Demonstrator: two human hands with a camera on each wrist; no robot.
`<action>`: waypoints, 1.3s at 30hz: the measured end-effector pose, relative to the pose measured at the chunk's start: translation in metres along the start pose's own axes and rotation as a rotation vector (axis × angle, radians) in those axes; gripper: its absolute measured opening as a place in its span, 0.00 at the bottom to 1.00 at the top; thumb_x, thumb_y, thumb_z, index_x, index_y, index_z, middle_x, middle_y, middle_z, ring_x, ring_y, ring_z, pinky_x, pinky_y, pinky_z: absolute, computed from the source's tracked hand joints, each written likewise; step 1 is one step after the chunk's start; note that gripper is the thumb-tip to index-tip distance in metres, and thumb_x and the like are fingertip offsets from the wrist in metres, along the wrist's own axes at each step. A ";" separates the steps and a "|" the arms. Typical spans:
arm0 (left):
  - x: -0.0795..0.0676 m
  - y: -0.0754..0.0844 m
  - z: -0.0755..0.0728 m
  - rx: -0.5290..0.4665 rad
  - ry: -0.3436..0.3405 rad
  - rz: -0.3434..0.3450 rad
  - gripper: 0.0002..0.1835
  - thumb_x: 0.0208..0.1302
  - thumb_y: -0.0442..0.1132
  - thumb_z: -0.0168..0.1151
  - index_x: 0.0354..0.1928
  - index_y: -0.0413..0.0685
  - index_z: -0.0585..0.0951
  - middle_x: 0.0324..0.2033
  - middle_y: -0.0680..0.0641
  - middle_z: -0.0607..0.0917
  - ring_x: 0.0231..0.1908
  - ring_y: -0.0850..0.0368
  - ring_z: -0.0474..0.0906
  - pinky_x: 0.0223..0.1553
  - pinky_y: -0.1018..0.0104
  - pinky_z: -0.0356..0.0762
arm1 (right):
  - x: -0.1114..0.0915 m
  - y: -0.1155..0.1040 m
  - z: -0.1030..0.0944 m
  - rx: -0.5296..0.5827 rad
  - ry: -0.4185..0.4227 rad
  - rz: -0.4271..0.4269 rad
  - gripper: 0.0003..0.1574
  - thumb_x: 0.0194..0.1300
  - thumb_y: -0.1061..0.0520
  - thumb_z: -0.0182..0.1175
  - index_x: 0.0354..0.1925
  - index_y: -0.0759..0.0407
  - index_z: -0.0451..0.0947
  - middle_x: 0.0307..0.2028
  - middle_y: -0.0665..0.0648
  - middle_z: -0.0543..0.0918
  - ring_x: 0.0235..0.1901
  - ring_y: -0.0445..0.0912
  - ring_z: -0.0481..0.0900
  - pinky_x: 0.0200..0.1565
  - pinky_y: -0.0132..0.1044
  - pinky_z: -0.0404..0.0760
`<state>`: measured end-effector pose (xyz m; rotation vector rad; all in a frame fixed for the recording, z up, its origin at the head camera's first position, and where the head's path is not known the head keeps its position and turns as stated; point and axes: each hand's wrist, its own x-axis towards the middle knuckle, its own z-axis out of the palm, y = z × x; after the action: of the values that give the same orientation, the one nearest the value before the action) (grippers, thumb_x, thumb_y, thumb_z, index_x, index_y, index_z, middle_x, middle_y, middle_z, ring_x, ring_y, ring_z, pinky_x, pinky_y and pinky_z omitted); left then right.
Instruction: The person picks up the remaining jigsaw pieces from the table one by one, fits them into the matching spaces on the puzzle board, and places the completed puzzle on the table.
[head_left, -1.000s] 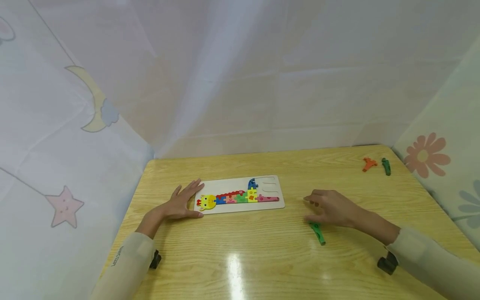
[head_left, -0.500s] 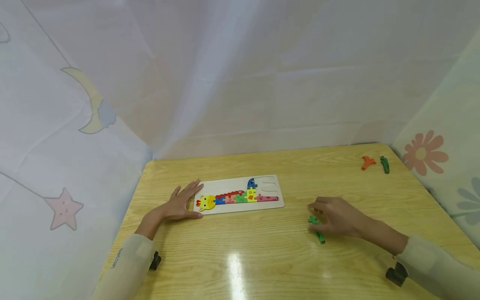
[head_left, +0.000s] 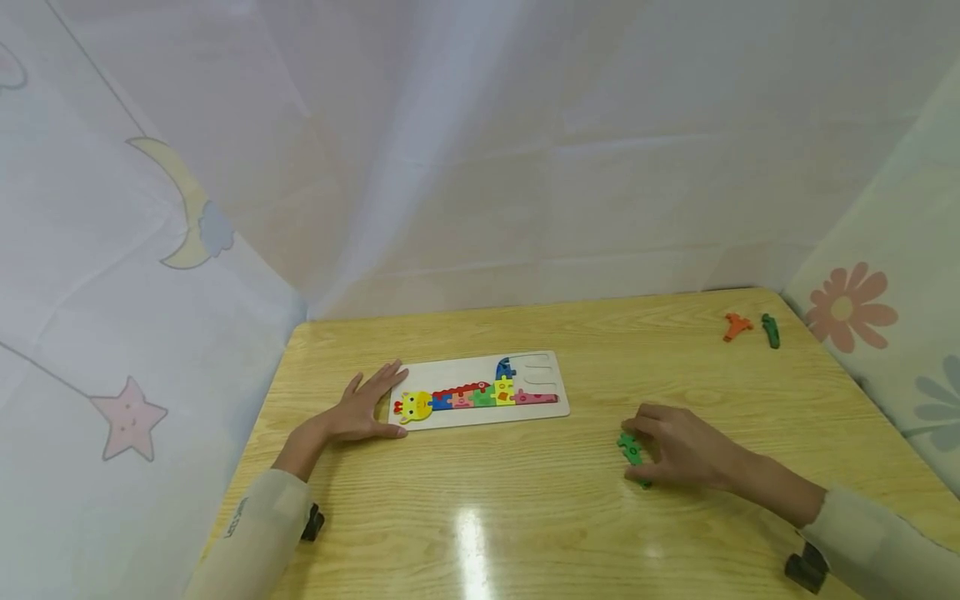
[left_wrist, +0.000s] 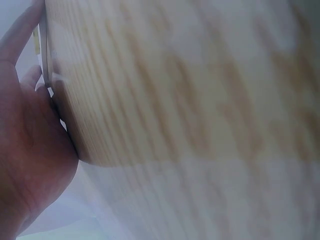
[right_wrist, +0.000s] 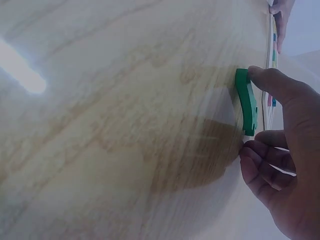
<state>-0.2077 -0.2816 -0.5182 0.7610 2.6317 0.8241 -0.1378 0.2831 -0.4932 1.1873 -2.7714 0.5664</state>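
A giraffe puzzle board (head_left: 450, 371) lies on the wooden table, with coloured pieces set in its head, neck, body and one leg. My left hand (head_left: 358, 410) is spread at the board's left end, thumb and fingers at its edge; the left wrist view shows mostly the hand (left_wrist: 35, 135) and table. My right hand (head_left: 686, 446) is curled round a green puzzle piece (head_left: 632, 450) to the right of the board. In the right wrist view, its thumb touches one end of the green piece (right_wrist: 245, 102), and the fingers are at the other end.
An orange puzzle piece (head_left: 737, 327) and a dark green puzzle piece (head_left: 771, 331) lie at the table's far right corner. Printed fabric (head_left: 480, 208) hangs behind and on both sides. Wood-grain tabletop (head_left: 547, 508) stretches in front of the board.
My right hand has moved nearer and slightly right, from above the green puzzle piece to around it, with thumb and fingers closing in. My left hand stays at the board.
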 end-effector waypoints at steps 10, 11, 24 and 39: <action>0.002 -0.007 0.003 0.031 -0.008 -0.023 0.61 0.60 0.68 0.72 0.86 0.53 0.51 0.86 0.45 0.44 0.84 0.39 0.40 0.77 0.32 0.24 | -0.004 0.001 0.003 0.027 0.019 -0.014 0.36 0.51 0.43 0.85 0.50 0.64 0.87 0.38 0.47 0.80 0.32 0.31 0.72 0.30 0.27 0.77; 0.002 -0.007 0.003 0.026 -0.005 -0.018 0.61 0.60 0.67 0.73 0.86 0.52 0.52 0.86 0.44 0.45 0.84 0.38 0.40 0.77 0.31 0.24 | -0.004 0.001 0.002 0.032 0.019 -0.013 0.36 0.51 0.43 0.85 0.50 0.64 0.87 0.38 0.47 0.80 0.32 0.31 0.71 0.30 0.27 0.77; 0.001 0.006 -0.004 0.041 -0.028 -0.036 0.60 0.62 0.63 0.73 0.86 0.46 0.52 0.85 0.39 0.46 0.83 0.34 0.40 0.77 0.29 0.25 | 0.000 0.012 -0.003 0.130 -0.044 -0.025 0.29 0.54 0.52 0.84 0.50 0.65 0.88 0.37 0.45 0.81 0.32 0.30 0.72 0.30 0.27 0.77; 0.002 -0.005 0.002 0.022 -0.003 -0.006 0.61 0.61 0.67 0.73 0.86 0.49 0.53 0.85 0.41 0.46 0.83 0.34 0.40 0.75 0.27 0.26 | 0.001 0.019 -0.002 0.193 -0.036 -0.082 0.22 0.54 0.64 0.80 0.48 0.65 0.88 0.35 0.45 0.82 0.32 0.30 0.76 0.30 0.27 0.80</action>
<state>-0.2104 -0.2832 -0.5235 0.7591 2.6434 0.7929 -0.1522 0.2953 -0.4966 1.3539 -2.7331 0.8275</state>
